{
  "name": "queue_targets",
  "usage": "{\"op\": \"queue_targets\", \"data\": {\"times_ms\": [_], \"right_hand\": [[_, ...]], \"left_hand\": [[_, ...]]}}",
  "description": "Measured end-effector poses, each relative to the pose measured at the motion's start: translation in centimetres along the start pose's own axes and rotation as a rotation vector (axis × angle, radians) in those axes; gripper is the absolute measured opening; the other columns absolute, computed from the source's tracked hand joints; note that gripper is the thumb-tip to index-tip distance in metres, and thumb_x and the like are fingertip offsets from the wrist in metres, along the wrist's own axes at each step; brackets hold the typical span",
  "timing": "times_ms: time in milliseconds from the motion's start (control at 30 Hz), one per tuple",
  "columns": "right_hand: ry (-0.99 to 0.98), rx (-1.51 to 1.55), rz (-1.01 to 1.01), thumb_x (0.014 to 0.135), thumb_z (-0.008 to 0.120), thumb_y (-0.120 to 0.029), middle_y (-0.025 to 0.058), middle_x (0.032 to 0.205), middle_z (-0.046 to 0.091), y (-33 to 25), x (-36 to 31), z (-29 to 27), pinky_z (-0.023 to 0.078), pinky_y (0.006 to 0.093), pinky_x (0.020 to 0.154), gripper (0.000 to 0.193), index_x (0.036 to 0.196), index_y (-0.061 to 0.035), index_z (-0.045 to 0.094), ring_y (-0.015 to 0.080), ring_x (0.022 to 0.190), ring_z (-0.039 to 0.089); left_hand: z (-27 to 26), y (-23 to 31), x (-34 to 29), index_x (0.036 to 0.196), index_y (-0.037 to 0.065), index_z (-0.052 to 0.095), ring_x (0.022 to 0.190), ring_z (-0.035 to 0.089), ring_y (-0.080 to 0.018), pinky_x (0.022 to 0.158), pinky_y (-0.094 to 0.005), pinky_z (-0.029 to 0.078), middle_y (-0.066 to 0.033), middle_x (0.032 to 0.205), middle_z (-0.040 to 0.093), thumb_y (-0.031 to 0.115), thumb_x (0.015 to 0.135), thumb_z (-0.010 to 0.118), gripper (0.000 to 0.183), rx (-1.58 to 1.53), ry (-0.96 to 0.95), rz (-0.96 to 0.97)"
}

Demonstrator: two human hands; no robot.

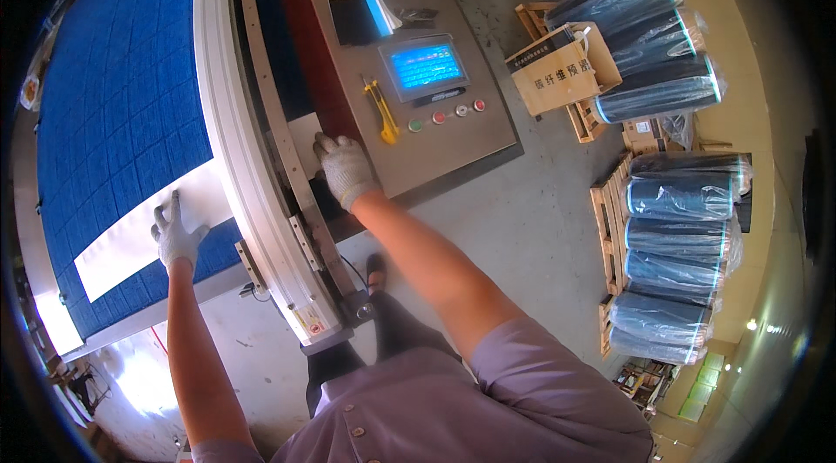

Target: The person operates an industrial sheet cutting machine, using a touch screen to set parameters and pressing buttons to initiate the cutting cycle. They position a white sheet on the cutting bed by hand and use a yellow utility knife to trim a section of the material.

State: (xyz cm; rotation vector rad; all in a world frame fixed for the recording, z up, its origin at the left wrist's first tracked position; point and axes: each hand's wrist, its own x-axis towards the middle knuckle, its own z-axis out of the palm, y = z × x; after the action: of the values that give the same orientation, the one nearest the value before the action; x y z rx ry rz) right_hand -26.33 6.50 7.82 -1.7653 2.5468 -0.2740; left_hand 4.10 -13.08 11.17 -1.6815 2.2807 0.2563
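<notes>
A long white sheet (122, 245) lies across the blue machine bed (122, 71) and passes beneath the pale metal gantry (228, 114). My left hand (178, 235), in a grey-white knit glove, rests on the sheet left of the gantry, its fingers spread. Beyond the gantry's right side, a short end of the sheet (305, 142) shows again. My right hand (347, 171), gloved alike, is at that end, with bent fingers closed at its edge. Its thumb and the undersides of its fingers are hidden.
Right of the gantry is a metal control panel (366, 71) with a lit screen (425, 67), round buttons (438, 117) and a yellow utility knife (381, 113). An open carton (557, 71), plastic-wrapped dark rolls (666, 93) and wooden pallets (610, 228) stand farther right.
</notes>
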Motion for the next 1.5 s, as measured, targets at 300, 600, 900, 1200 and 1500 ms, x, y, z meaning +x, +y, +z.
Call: {"op": "queue_targets", "data": {"times_ms": [300, 600, 900, 1200, 1500], "right_hand": [[-0.006, -0.005, 0.007, 0.072, 0.072, -0.019, 0.0050, 0.132, 0.057, -0.5, 0.1, -0.4, 0.047, 0.0383, 0.091, 0.044, 0.115, -0.0093, 0.065, 0.0271, 0.103, 0.058], [0.036, -0.043, -0.006, 0.079, 0.064, -0.014, 0.0059, 0.131, 0.059, 0.0, -0.2, 0.4, 0.048, 0.0406, 0.087, 0.037, 0.115, -0.0093, 0.066, 0.0280, 0.100, 0.058], [-0.053, -0.020, 0.082, 0.080, 0.067, -0.015, 0.0088, 0.132, 0.057, 0.4, -0.3, 1.5, 0.046, 0.0416, 0.095, 0.047, 0.125, -0.0086, 0.060, 0.0311, 0.110, 0.056], [-0.115, -0.084, 0.020, 0.075, 0.077, -0.023, 0.0054, 0.141, 0.051, -1.3, 0.3, 0.6, 0.044, 0.0432, 0.097, 0.056, 0.126, -0.0069, 0.061, 0.0303, 0.113, 0.053], [-0.232, -0.259, -0.082, 0.083, 0.062, -0.006, 0.0145, 0.141, 0.049, -7.8, 4.3, 0.7, 0.044, 0.0404, 0.100, 0.060, 0.140, -0.0048, 0.047, 0.0329, 0.118, 0.054]], "left_hand": [[0.1, -0.5, 0.0, 0.152, 0.038, 0.025, 0.137, 0.034, -0.0428, 0.101, -0.0506, 0.049, -0.0121, 0.159, 0.023, 0.035, 0.072, 0.083, 0.099, 0.021, 0.009, -0.027], [-2.4, 0.0, -0.6, 0.151, 0.038, 0.028, 0.133, 0.039, -0.0426, 0.101, -0.0503, 0.047, -0.0098, 0.155, 0.029, 0.045, 0.072, 0.082, 0.096, 0.031, -0.031, 0.004], [-3.6, -2.6, 1.2, 0.149, 0.045, 0.030, 0.124, 0.048, -0.0403, 0.102, -0.0474, 0.049, -0.0114, 0.152, 0.034, 0.015, 0.079, 0.076, 0.089, 0.066, -0.131, 0.128], [-2.2, -4.3, 1.3, 0.147, 0.044, 0.035, 0.117, 0.054, -0.0362, 0.095, -0.0443, 0.051, -0.0102, 0.147, 0.041, 0.018, 0.078, 0.077, 0.085, 0.094, -0.049, 0.132], [-2.6, -4.0, 0.8, 0.147, 0.037, 0.037, 0.115, 0.054, -0.0357, 0.092, -0.0453, 0.051, -0.0085, 0.144, 0.043, 0.019, 0.078, 0.077, 0.082, 0.057, -0.013, 0.171]]}}
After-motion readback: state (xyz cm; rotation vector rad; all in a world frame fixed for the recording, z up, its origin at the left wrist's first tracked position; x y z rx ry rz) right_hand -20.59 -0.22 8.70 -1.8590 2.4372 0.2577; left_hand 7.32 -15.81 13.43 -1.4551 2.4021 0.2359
